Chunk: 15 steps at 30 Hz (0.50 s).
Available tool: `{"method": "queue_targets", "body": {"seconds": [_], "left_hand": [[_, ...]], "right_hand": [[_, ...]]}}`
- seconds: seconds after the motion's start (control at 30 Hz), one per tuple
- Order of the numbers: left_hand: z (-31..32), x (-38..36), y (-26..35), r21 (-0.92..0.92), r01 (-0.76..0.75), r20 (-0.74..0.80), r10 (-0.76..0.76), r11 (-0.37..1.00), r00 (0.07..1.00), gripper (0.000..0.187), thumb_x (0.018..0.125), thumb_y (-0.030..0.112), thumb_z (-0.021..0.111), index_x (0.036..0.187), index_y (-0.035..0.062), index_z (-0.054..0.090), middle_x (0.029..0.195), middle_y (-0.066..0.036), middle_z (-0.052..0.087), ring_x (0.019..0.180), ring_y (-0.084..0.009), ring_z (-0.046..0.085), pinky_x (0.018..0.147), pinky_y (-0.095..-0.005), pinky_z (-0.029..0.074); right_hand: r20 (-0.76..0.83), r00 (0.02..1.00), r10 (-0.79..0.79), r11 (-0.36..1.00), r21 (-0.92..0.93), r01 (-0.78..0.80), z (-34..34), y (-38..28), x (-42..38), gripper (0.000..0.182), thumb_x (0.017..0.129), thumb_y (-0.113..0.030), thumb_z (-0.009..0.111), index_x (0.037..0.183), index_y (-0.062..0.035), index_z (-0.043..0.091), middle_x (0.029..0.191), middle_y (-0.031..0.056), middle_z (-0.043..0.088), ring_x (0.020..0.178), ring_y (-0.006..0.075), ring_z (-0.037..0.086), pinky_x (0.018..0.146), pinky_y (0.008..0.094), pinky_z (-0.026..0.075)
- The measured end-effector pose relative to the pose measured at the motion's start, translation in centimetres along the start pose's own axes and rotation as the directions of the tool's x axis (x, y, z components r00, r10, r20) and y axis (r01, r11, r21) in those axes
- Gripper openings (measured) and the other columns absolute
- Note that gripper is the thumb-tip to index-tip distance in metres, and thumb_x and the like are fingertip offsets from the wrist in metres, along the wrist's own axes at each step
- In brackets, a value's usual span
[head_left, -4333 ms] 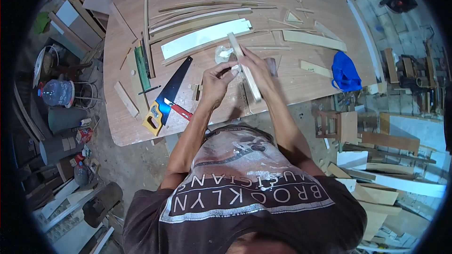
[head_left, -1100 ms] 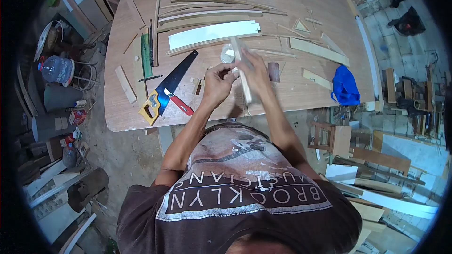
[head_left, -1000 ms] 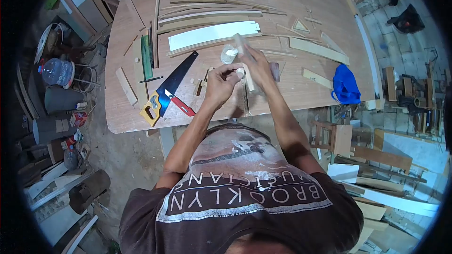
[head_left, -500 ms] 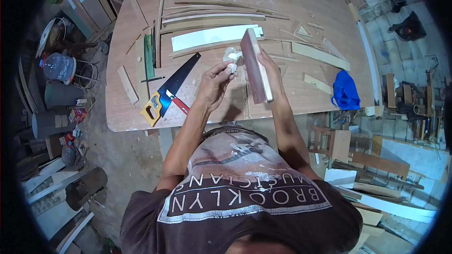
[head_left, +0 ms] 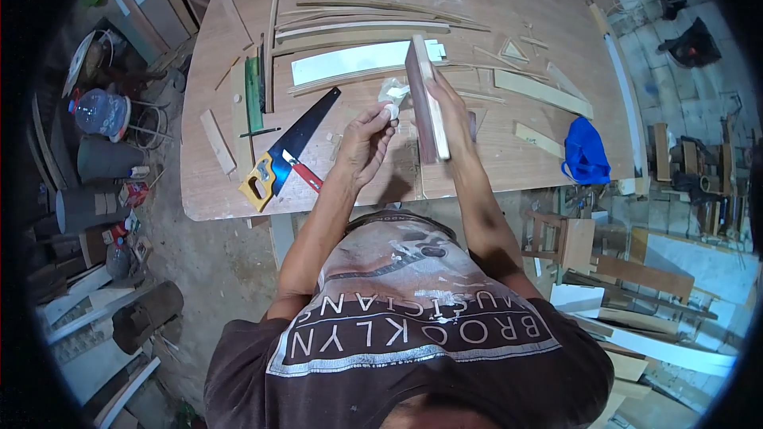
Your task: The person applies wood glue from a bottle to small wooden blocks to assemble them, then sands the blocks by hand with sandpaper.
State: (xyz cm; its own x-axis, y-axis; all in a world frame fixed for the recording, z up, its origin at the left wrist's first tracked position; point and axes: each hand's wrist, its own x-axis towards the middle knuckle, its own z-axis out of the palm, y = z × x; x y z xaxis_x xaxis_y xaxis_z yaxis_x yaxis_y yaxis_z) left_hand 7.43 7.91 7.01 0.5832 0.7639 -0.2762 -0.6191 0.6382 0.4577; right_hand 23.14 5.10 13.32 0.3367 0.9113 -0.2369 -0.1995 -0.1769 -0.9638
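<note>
My right hand (head_left: 450, 111) grips a thick wooden board (head_left: 421, 103) by its far side, fingers behind it. The board stands on edge with a dark reddish-brown face toward my left and a pale edge facing up. My left hand (head_left: 367, 143) pinches a small white wad (head_left: 392, 110) between thumb and fingers, close beside the board. Just beyond the fingertips is a translucent, crumpled plastic piece (head_left: 389, 91) with white in it. A handsaw (head_left: 300, 137) with a yellow handle and a red utility knife (head_left: 304, 172) lie on the table left of my left hand.
The wooden table (head_left: 214, 200) carries several thin strips (head_left: 373, 6), a white panel (head_left: 350, 65), a green strip (head_left: 253, 95) and a blue bag (head_left: 586, 152) at right. Wood offcuts (head_left: 644, 274) crowd the floor at right; a water bottle (head_left: 99, 114) stands at left.
The board has shifted slightly away from me and to the left, now turned more edge-up. My left hand, still pinching the white wad, has barely moved.
</note>
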Motion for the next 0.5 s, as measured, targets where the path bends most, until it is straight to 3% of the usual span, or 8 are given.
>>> {"method": "queue_targets", "body": {"seconds": [0.07,0.13,0.2,0.23,0.37,0.4,0.47,0.5], "left_hand": [[0.9,-0.5,0.5,0.003,-0.034,-0.028,0.034,0.999,0.999,0.029,0.088,0.005,0.06,0.115,-0.0033,0.055,0.087,-0.006,0.061,0.077,-0.0115,0.059,0.07,-0.0182,0.05],[1.5,-0.7,0.6,-0.024,-0.017,-0.079,0.015,1.0,0.997,0.028,0.088,0.004,0.059,0.115,-0.0034,0.056,0.088,-0.006,0.062,0.074,-0.011,0.058,0.069,-0.0183,0.05],[1.6,-0.6,0.3,0.011,-0.019,-0.081,0.02,1.0,0.997,0.028,0.088,0.003,0.058,0.115,-0.0037,0.057,0.089,-0.006,0.062,0.073,-0.0111,0.058,0.069,-0.0185,0.05],[1.5,-0.6,0.1,0.048,-0.018,-0.086,0.022,0.999,0.996,0.027,0.089,0.002,0.057,0.115,-0.0039,0.057,0.09,-0.006,0.062,0.072,-0.0112,0.058,0.07,-0.0187,0.05],[-0.1,-0.3,-0.8,0.088,-0.019,-0.002,0.02,0.996,1.0,0.028,0.088,0.001,0.057,0.116,-0.0038,0.057,0.092,-0.007,0.063,0.075,-0.0123,0.06,0.072,-0.0197,0.051],[0.5,-0.3,-0.7,0.098,-0.016,0.005,0.015,0.995,1.0,0.028,0.088,0.001,0.057,0.116,-0.0038,0.057,0.092,-0.007,0.063,0.075,-0.0123,0.06,0.072,-0.0197,0.051],[1.6,-0.8,-0.6,-0.033,0.025,-0.038,-0.027,0.999,0.999,0.029,0.088,0.001,0.058,0.116,-0.0031,0.056,0.092,-0.007,0.063,0.073,-0.013,0.059,0.068,-0.0195,0.05],[1.3,-0.5,-0.5,-0.064,-0.01,-0.02,0.009,0.998,1.0,0.029,0.088,0.001,0.058,0.117,-0.0027,0.055,0.091,-0.008,0.062,0.073,-0.0137,0.06,0.068,-0.0192,0.05]], "right_hand": [[0.016,0.999,0.044,0.996,-0.084,-0.043,0.0,0.4,-1.9,0.057,0.086,-0.034,0.059,0.137,-0.0132,0.046,0.118,0.0106,0.059,0.089,0.0163,0.058,0.07,0.0261,0.051],[0.007,0.997,-0.075,0.977,-0.202,0.074,0.5,1.5,-3.4,0.056,0.085,-0.03,0.062,0.136,-0.0119,0.047,0.128,0.0149,0.051,0.105,0.0223,0.055,0.085,0.0314,0.048],[0.138,0.932,-0.334,0.76,-0.546,0.353,1.0,2.4,-4.2,0.055,0.084,-0.029,0.063,0.134,-0.0098,0.05,0.134,0.019,0.045,0.119,0.029,0.048,0.098,0.0369,0.041],[0.109,0.942,-0.317,0.836,-0.438,0.332,1.4,3.1,-4.2,0.054,0.088,-0.034,0.058,0.136,-0.0138,0.047,0.138,0.0195,0.043,0.131,0.03,0.037,0.107,0.038,0.03],[0.055,0.923,-0.381,0.689,-0.649,0.323,1.6,3.1,1.3,0.051,0.088,-0.031,0.057,0.134,-0.008,0.05,0.133,0.0176,0.049,0.124,0.0251,0.045,0.102,0.0326,0.035],[0.045,0.921,-0.388,0.692,-0.645,0.323,1.5,2.9,2.4,0.051,0.088,-0.031,0.057,0.134,-0.008,0.05,0.133,0.0176,0.049,0.124,0.0251,0.045,0.102,0.0326,0.035],[-0.014,0.982,-0.186,0.956,-0.232,0.178,1.0,2.5,3.6,0.052,0.088,-0.027,0.056,0.135,-0.0064,0.048,0.129,0.0143,0.053,0.114,0.0203,0.051,0.096,0.0299,0.039],[-0.024,0.994,-0.104,0.991,-0.091,0.101,0.7,2.0,3.2,0.055,0.087,-0.026,0.059,0.137,-0.0084,0.046,0.136,0.0164,0.046,0.122,0.0241,0.046,0.101,0.032,0.037]]}}
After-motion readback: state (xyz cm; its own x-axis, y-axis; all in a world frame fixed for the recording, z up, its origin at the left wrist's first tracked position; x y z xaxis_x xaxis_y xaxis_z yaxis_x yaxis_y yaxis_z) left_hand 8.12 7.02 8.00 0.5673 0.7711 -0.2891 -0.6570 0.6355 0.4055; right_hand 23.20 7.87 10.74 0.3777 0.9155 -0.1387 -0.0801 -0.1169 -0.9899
